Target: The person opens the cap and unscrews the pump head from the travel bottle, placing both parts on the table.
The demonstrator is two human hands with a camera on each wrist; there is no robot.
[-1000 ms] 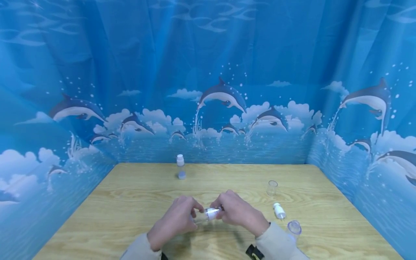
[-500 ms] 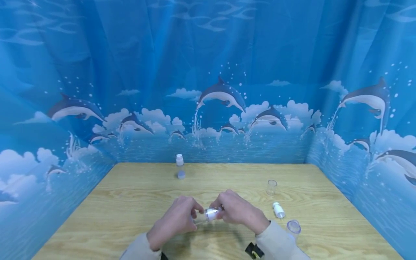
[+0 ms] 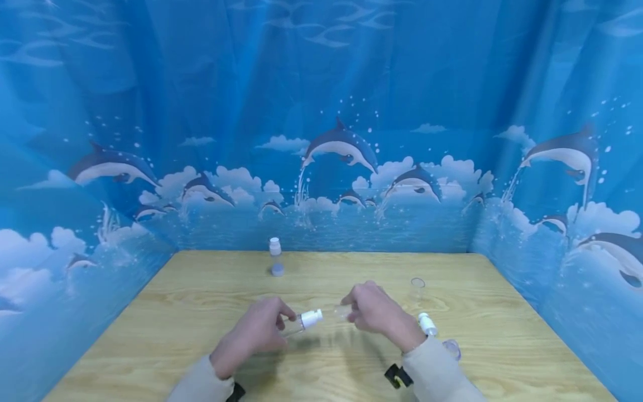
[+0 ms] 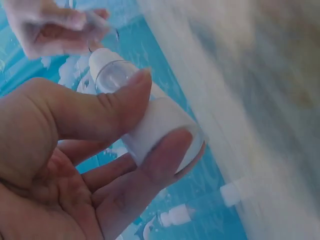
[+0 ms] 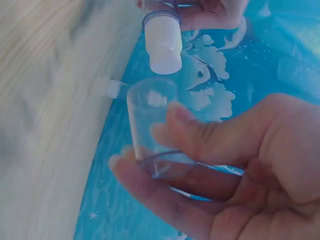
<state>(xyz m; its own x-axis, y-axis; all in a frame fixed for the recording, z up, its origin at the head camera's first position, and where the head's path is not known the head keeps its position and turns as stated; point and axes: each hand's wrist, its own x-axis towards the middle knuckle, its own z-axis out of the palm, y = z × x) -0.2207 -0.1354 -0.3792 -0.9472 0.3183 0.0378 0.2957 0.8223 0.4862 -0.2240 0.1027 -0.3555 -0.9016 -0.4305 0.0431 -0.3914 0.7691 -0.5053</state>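
Note:
In the head view my left hand [image 3: 256, 328] holds a small clear pump bottle with a white pump head [image 3: 311, 318], which points right. The left wrist view shows thumb and fingers around the body of this bottle [image 4: 155, 120]. My right hand [image 3: 375, 312] pinches a clear cap [image 3: 342, 312] between thumb and fingers. Seen from the right wrist, the see-through cap [image 5: 142, 117] has its wide end toward the white pump head [image 5: 164, 47], with a gap between them. Both hands are just above the table.
Another pump bottle [image 3: 276, 259] stands at the back of the wooden table [image 3: 201, 290]. To the right are a clear cap [image 3: 417, 285], a white pump head [image 3: 426, 323] and a purplish clear piece [image 3: 452, 349], partly behind the right sleeve. A dolphin-print curtain [image 3: 321, 111] surrounds the table.
The clear cap has come off the pump bottle in my right hand, baring the white pump head. My left hand has moved slightly left with the bottle, and my hands are further apart.

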